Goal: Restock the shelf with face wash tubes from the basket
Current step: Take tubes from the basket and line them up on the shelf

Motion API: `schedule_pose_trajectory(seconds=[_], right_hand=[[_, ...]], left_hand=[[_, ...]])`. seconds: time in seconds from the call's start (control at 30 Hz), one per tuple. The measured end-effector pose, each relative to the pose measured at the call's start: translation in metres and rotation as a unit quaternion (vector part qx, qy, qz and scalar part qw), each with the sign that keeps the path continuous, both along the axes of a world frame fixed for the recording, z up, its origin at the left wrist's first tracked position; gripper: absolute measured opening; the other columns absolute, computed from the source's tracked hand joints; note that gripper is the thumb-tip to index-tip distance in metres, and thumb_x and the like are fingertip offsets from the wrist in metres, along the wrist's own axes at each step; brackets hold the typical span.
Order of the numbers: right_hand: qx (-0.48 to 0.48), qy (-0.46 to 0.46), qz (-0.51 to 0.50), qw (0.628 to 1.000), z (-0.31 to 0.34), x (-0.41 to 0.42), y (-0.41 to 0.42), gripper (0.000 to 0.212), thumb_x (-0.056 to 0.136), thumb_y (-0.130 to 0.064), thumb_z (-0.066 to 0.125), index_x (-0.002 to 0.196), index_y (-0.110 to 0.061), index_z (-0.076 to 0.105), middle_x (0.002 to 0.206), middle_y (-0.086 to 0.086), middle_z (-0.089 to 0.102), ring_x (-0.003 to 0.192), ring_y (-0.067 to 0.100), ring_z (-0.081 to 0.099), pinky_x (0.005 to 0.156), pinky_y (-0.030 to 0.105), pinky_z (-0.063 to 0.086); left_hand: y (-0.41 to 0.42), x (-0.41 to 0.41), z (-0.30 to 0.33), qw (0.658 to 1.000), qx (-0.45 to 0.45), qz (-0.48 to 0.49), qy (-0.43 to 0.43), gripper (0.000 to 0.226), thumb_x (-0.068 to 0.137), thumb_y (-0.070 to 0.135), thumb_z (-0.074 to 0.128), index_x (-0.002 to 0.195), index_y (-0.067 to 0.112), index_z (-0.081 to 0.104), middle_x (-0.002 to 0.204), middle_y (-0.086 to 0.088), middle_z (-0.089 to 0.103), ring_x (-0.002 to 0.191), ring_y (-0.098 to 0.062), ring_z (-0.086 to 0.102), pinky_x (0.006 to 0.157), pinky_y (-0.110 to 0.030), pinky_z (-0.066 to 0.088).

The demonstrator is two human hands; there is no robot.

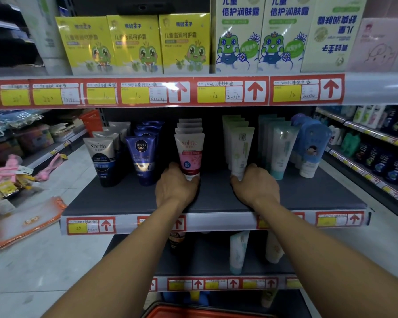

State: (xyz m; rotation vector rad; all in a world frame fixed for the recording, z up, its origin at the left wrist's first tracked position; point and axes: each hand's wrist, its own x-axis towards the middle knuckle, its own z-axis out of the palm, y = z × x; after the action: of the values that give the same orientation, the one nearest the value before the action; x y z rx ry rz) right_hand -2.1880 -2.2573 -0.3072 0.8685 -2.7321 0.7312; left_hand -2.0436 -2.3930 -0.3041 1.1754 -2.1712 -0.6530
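On the dark middle shelf (133, 198) stand rows of face wash tubes. My left hand (175, 189) grips the cap end of the front pink Softto tube (190, 154), which stands upright at the head of its row. My right hand (254, 187) holds the bottom of the front white and green tube (240, 148), also upright before its row. The red basket (207, 312) shows only its rim at the bottom edge, below my arms.
Black Softto tubes (101, 159) and blue Nivea Men tubes (143, 157) stand to the left, pale teal tubes (280, 148) and blue bottles (313, 145) to the right. Yellow and white boxes fill the shelf above. Packets lie on the floor at left (28, 223).
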Motion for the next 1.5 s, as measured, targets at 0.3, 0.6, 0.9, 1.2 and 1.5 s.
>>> schedule_pose_trajectory(seconds=[0.3, 0.6, 0.9, 1.2, 1.5], right_hand=[[0.006, 0.002, 0.001, 1.000, 0.001, 0.002, 0.001, 0.046, 0.095, -0.052, 0.053, 0.112, -0.010, 0.056, 0.108, 0.011, 0.066, 0.095, 0.031, 0.066, 0.065, 0.034, 0.044], [-0.012, -0.011, -0.001, 1.000, 0.003, 0.004, 0.003, 0.044, 0.092, -0.052, 0.057, 0.107, -0.010, 0.057, 0.103, 0.009, 0.065, 0.092, 0.030, 0.066, 0.063, 0.033, 0.044], [-0.093, 0.000, -0.039, 0.995, 0.008, 0.017, 0.013, 0.030, 0.089, -0.043, 0.051, 0.087, -0.013, 0.051, 0.076, 0.001, 0.051, 0.068, 0.024, 0.048, 0.058, 0.032, 0.036], [-0.079, 0.052, -0.008, 0.995, 0.016, 0.018, 0.040, 0.026, 0.088, -0.037, 0.049, 0.076, -0.015, 0.053, 0.075, 0.004, 0.057, 0.070, 0.028, 0.057, 0.057, 0.031, 0.036], [-0.053, 0.057, -0.098, 0.992, 0.016, -0.054, 0.111, 0.029, 0.084, -0.042, 0.051, 0.076, -0.015, 0.057, 0.072, 0.005, 0.056, 0.067, 0.030, 0.056, 0.055, 0.031, 0.039]], left_hand=[[0.001, 0.000, 0.000, 1.000, 0.000, 0.002, 0.001, 0.050, 0.088, 0.053, 0.073, 0.120, 0.016, 0.059, 0.119, -0.008, 0.069, 0.107, -0.034, 0.067, 0.078, -0.035, 0.050], [0.003, -0.001, 0.000, 1.000, -0.001, 0.002, 0.004, 0.053, 0.086, 0.053, 0.074, 0.120, 0.016, 0.059, 0.119, -0.009, 0.069, 0.106, -0.035, 0.067, 0.080, -0.036, 0.051], [0.019, 0.008, 0.006, 0.992, -0.010, 0.012, 0.125, 0.029, 0.084, 0.037, 0.069, 0.105, 0.023, 0.056, 0.105, -0.001, 0.065, 0.093, -0.028, 0.064, 0.077, -0.037, 0.049], [0.057, 0.000, 0.006, 0.981, -0.120, -0.128, 0.083, 0.007, 0.081, 0.023, 0.063, 0.086, 0.028, 0.061, 0.075, 0.014, 0.061, 0.071, -0.017, 0.060, 0.062, -0.032, 0.048], [0.131, -0.075, 0.019, 0.973, -0.030, -0.216, 0.074, 0.011, 0.081, 0.022, 0.062, 0.090, 0.028, 0.062, 0.077, 0.013, 0.064, 0.076, -0.013, 0.064, 0.068, -0.030, 0.053]])
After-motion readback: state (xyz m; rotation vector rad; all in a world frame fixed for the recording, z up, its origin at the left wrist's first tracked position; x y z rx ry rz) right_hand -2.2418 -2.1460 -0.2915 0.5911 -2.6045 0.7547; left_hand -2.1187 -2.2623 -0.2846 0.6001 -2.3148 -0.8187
